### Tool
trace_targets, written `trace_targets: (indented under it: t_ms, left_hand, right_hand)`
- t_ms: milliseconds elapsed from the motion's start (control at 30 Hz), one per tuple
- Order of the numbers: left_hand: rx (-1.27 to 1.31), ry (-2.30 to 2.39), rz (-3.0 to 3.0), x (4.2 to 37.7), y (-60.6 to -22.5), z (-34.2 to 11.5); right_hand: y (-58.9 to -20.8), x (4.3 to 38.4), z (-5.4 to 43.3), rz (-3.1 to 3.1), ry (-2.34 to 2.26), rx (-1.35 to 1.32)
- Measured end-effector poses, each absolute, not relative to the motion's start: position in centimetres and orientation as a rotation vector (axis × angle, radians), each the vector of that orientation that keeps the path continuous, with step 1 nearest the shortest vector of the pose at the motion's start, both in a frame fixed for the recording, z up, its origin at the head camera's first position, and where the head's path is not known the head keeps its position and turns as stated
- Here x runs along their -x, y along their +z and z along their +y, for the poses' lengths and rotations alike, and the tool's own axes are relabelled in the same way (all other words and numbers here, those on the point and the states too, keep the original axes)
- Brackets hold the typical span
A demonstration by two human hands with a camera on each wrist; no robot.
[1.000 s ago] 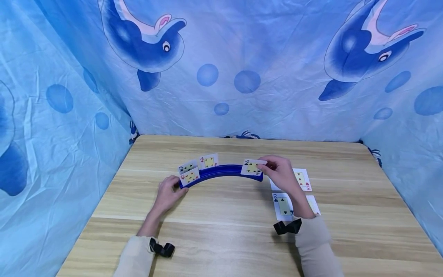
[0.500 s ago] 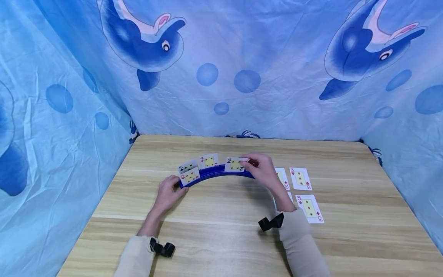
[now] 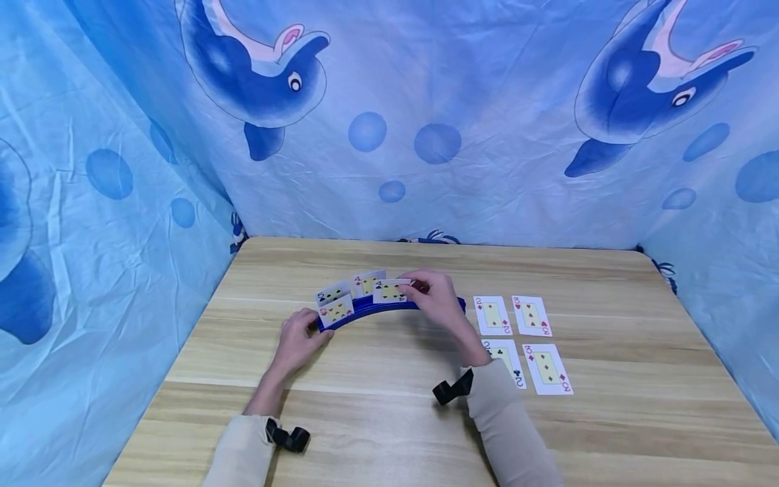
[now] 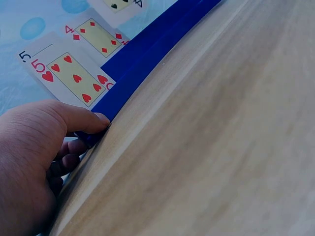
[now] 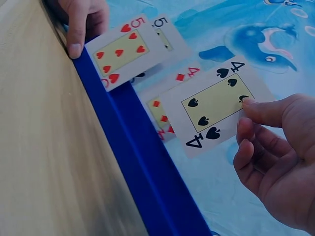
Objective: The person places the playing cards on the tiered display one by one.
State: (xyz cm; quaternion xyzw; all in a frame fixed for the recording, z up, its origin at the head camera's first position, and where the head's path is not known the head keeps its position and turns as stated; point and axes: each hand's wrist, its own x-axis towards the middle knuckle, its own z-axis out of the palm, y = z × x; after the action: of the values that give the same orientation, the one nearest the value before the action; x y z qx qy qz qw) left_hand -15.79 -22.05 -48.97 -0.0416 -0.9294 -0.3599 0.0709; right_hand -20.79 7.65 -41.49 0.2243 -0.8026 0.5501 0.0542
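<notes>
My left hand (image 3: 299, 338) grips the left end of a curved blue card holder (image 4: 147, 59), thumb on its front side. In my right hand (image 3: 433, 297) the four of spades (image 5: 219, 105) is pinched by its right edge between thumb and fingers. That card is held over the holder and overlaps the four of diamonds (image 3: 364, 284) standing behind it. At the holder's left end the five of hearts (image 4: 74, 76) stands in front, partly covering a black five (image 5: 165, 39) in the back row.
To the right, face up on the wooden table (image 3: 377, 412), lie the two of diamonds (image 3: 492, 316), three of hearts (image 3: 532, 316), two of clubs (image 3: 508, 358) and three of diamonds (image 3: 548, 369). The right sleeve (image 3: 505, 412) partly covers the two of clubs. A blue dolphin-print cloth (image 3: 462, 196) hangs behind.
My right hand has carried the four of spades leftward along the holder, from its right end to beside the four of diamonds. The left hand has stayed in place.
</notes>
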Motion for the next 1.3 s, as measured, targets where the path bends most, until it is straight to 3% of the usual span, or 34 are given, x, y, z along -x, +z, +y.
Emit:
trace_targets:
  t_ms: [1300]
  left_hand:
    - [0.107,-1.091,-2.780,16.0,-49.6,-22.1]
  right_hand:
    - [-45.4,21.9,4.1,-2.560,1.663,-0.684]
